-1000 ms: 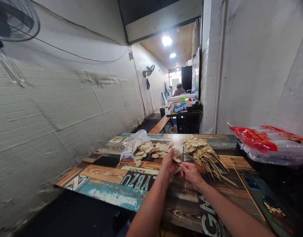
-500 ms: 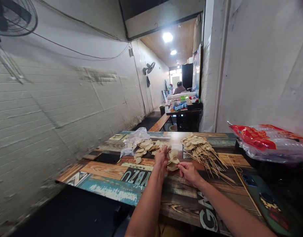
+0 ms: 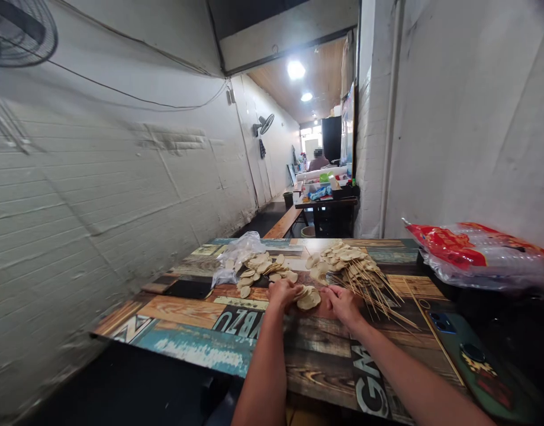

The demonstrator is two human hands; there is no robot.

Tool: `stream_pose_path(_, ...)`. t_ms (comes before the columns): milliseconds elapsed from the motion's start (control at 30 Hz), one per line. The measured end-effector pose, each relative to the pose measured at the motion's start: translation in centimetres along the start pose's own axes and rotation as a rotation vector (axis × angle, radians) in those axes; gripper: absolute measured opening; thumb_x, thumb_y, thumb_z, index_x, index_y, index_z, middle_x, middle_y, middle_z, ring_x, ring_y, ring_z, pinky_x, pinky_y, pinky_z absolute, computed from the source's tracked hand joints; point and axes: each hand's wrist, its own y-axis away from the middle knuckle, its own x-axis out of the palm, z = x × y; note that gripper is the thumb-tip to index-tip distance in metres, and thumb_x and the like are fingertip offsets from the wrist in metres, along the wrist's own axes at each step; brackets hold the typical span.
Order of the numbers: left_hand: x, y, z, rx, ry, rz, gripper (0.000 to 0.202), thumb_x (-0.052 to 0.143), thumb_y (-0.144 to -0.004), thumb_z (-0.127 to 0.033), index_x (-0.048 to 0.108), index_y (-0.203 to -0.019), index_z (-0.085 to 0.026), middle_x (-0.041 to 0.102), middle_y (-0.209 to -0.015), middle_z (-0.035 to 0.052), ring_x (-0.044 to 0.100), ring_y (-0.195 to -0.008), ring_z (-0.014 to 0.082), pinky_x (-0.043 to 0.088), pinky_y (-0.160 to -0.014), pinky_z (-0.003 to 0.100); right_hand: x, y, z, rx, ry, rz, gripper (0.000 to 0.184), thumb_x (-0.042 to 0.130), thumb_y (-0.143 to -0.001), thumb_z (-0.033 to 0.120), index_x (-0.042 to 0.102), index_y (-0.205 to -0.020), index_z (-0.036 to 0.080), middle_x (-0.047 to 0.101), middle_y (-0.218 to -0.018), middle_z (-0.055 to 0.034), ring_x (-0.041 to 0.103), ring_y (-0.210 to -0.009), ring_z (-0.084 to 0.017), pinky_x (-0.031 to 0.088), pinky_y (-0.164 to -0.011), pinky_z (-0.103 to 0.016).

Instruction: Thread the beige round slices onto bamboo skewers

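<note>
On the wood-patterned table [image 3: 196, 343], my left hand [image 3: 283, 292] is closed at the edge of a small stack of thin, round, pale slices [image 3: 309, 298]. My right hand [image 3: 344, 306] is just right of that stack, thumb and forefinger pinched together. Whatever is between them is too small to make out. Beyond the right hand lies a heap of slices on thin wooden skewers [image 3: 351, 266], their bare sticks pointing toward me. A few pale slices [image 3: 314, 267] lie at this heap's left edge. More loose slices [image 3: 256, 265] spread beyond my left hand.
A clear plastic bag [image 3: 242, 248] lies behind the loose slices, with a dark flat object [image 3: 188, 289] to its left. Along the right are a red-and-clear plastic package [image 3: 476, 245] and a green phone [image 3: 471, 358]. A person [image 3: 318, 161] sits far back, past another cluttered table [image 3: 327, 203].
My left hand has lowered toward the small stack. The slices raised between my hands are gone from there, and some now show at the skewer heap's left edge. The view shifted slightly.
</note>
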Motion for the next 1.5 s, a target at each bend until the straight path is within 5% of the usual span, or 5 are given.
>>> stream_pose_path(400, 1.0, -1.1, 1.3, 0.063, 0.073, 0.117, 0.019, 0.077, -0.064, -0.026, 0.071, -0.08, -0.018, 0.069, -0.076, 0.0031, 0.063, -0.079, 0.0199, 0.044, -0.069, 0.026, 0.0, 0.0, 0.7, 0.12, -0.148, 0.062, 0.036, 0.051, -0.072, 0.049, 0.067, -0.074, 0.016, 0.048, -0.043, 0.0057, 0.032, -0.036, -0.008, 0.021, -0.038, -0.022)
stream_pose_path(600, 1.3, -1.2, 0.7, 0.089, 0.702, -0.039, 0.021, 0.08, -0.05, -0.011, 0.065, -0.063, -0.017, 0.059, -0.056, -0.002, 0.054, -0.054, 0.0126, 0.042, -0.055, 0.023, -0.1, 0.2, 1.0, 0.122, -0.14, 0.094, 0.037, 0.051, -0.073, 0.049, 0.067, -0.077, 0.016, 0.047, -0.042, 0.0068, 0.031, -0.034, -0.008, 0.022, -0.038, -0.022)
stream_pose_path(767, 1.3, -1.7, 0.2, -0.191, 1.29, -0.007, 0.023, 0.081, -0.058, -0.018, 0.058, -0.061, -0.015, 0.057, -0.052, -0.0026, 0.054, -0.047, 0.0104, 0.047, -0.052, 0.024, -0.6, 0.2, 1.8, 0.083, -0.128, 0.179, 0.033, 0.05, -0.077, 0.046, 0.066, -0.076, 0.017, 0.047, -0.041, 0.0064, 0.035, -0.037, -0.008, 0.024, -0.04, -0.021)
stream_pose_path(933, 0.9, -2.3, 0.2, -0.386, 1.607, -0.203, 0.023, 0.079, -0.064, -0.011, 0.057, -0.069, -0.015, 0.065, -0.063, 0.0, 0.064, -0.057, 0.0123, 0.053, -0.059, 0.024, -1.0, 0.9, 3.1, 0.089, -0.045, 0.439, 0.029, 0.051, -0.079, 0.041, 0.065, -0.069, 0.017, 0.047, -0.038, 0.0071, 0.029, -0.034, -0.007, 0.02, -0.039, -0.02)
stream_pose_path(1500, 0.7, -2.6, 0.5, -0.35, 1.597, -0.351, 0.013, 0.072, -0.075, -0.018, 0.06, -0.076, -0.017, 0.064, -0.065, -0.0019, 0.058, -0.053, 0.0079, 0.047, -0.051, 0.018, -0.2, 1.6, 2.7, 0.192, 0.017, 0.41, 0.025, 0.049, -0.078, 0.031, 0.069, -0.073, 0.016, 0.048, -0.036, 0.0075, 0.028, -0.031, -0.006, 0.017, -0.036, -0.019)
